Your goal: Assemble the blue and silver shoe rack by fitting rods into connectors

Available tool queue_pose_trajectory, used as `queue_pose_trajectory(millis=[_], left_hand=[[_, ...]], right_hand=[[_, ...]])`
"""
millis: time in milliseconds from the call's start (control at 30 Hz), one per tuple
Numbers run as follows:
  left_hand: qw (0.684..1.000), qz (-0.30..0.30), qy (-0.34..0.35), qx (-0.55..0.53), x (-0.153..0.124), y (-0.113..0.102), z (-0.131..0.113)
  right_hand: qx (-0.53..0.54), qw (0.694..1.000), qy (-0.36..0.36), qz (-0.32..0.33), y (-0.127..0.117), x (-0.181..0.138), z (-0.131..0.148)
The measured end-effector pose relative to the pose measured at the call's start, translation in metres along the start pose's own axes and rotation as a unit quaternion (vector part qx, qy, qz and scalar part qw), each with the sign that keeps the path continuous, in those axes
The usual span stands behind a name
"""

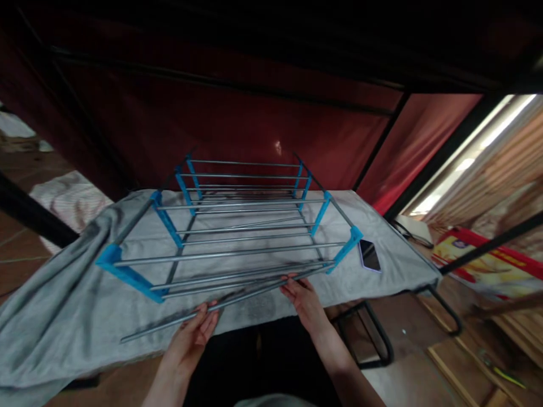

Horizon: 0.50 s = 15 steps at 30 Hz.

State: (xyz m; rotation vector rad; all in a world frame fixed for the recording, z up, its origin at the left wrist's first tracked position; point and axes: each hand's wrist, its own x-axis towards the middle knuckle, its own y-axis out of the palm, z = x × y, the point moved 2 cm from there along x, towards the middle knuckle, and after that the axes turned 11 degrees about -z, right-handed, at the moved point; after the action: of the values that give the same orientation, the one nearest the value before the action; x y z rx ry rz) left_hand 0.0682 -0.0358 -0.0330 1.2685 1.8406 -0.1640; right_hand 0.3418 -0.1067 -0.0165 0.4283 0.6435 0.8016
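A thin grey metal rod (250, 293) lies slantwise across both my hands, in front of the rack. My left hand (195, 330) pinches it left of its middle. Farther right, my right hand (300, 294) has its fingers around the rod. The rod's right end reaches the lower front right corner of the rack; I cannot tell whether it touches. The rack has grey metal bars (237, 253) joined by blue plastic connectors (131, 276) and stands on a grey cloth (254, 311). Another loose thin rod (271, 221) shows among the bars farther back.
A phone (370, 255) lies on the cloth right of the rack. Behind stands a dark red panel (237, 124) with black frame bars. A black metal chair frame (373, 333) is at lower right, near a red and yellow box (487, 260).
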Motion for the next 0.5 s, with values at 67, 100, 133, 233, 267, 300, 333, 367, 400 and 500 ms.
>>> queue_pose_trajectory(millis=[67, 100, 133, 233, 267, 300, 333, 367, 400, 500], left_hand=[[1.000, -0.015, -0.014, 0.003, 0.003, -0.001, 0.001], [1.000, -0.021, -0.016, 0.004, 0.005, -0.002, 0.001], [1.000, -0.024, -0.016, 0.008, 0.006, -0.002, 0.001], [0.999, -0.024, -0.008, 0.024, 0.008, 0.000, -0.001], [0.999, -0.024, -0.007, 0.028, 0.007, 0.002, -0.002], [0.999, -0.024, -0.008, 0.031, 0.006, 0.003, -0.002], [0.999, -0.023, -0.008, 0.031, 0.005, 0.005, -0.002], [0.999, -0.022, -0.009, 0.030, 0.004, 0.006, -0.002], [0.999, -0.022, -0.010, 0.027, 0.003, 0.008, -0.002], [0.999, -0.027, -0.012, 0.015, 0.001, 0.009, -0.002]], right_hand=[[0.001, 1.000, -0.013, -0.002, -0.001, 0.001, 0.007], [0.003, 1.000, -0.021, -0.001, -0.002, 0.001, 0.011], [0.004, 1.000, -0.028, 0.001, -0.004, 0.002, 0.016], [0.007, 0.999, -0.042, -0.001, -0.008, 0.005, 0.030], [0.006, 0.999, -0.048, -0.005, -0.009, 0.006, 0.035], [0.005, 0.998, -0.054, -0.010, -0.010, 0.006, 0.039], [0.001, 0.998, -0.061, -0.013, -0.011, 0.006, 0.044], [-0.003, 0.998, -0.069, -0.015, -0.011, 0.006, 0.048], [-0.008, 0.997, -0.075, -0.016, -0.012, 0.005, 0.053], [-0.020, 0.996, -0.089, -0.018, -0.013, 0.004, 0.065]])
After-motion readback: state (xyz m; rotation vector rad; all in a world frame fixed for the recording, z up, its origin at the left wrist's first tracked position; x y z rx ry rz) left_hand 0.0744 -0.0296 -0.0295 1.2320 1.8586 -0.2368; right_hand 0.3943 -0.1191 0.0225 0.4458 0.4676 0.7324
